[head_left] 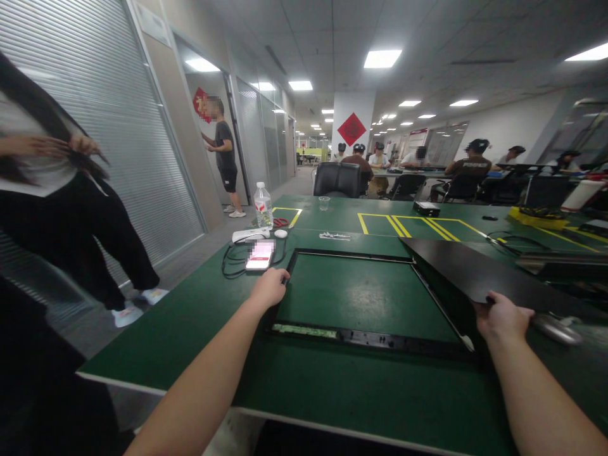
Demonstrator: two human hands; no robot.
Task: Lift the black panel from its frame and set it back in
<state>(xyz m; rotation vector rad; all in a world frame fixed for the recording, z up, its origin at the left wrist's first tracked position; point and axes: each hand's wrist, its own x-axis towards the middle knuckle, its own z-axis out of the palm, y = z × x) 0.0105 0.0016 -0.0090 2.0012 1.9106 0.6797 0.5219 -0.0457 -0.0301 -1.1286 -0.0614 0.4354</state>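
A thin black rectangular frame (365, 338) lies on the green table, with a strip of green circuit board (306, 330) along its near side. My left hand (270, 288) is closed on the frame's left side, fingers curled over the edge. On the right, my right hand (506, 320) grips the near edge of a flat black panel (468, 269). This panel is tilted up beside the frame's right side, its far left corner close to the frame's far right corner. A pale cable end (468, 342) shows at the frame's near right corner.
A phone (260, 254) with cables, a water bottle (263, 206) and red-handled scissors (280, 222) lie or stand at the far left. A clear cup (323, 203) stands farther back. A metal cylinder (557, 330) lies right of my right hand. A person (71, 190) stands left of the table.
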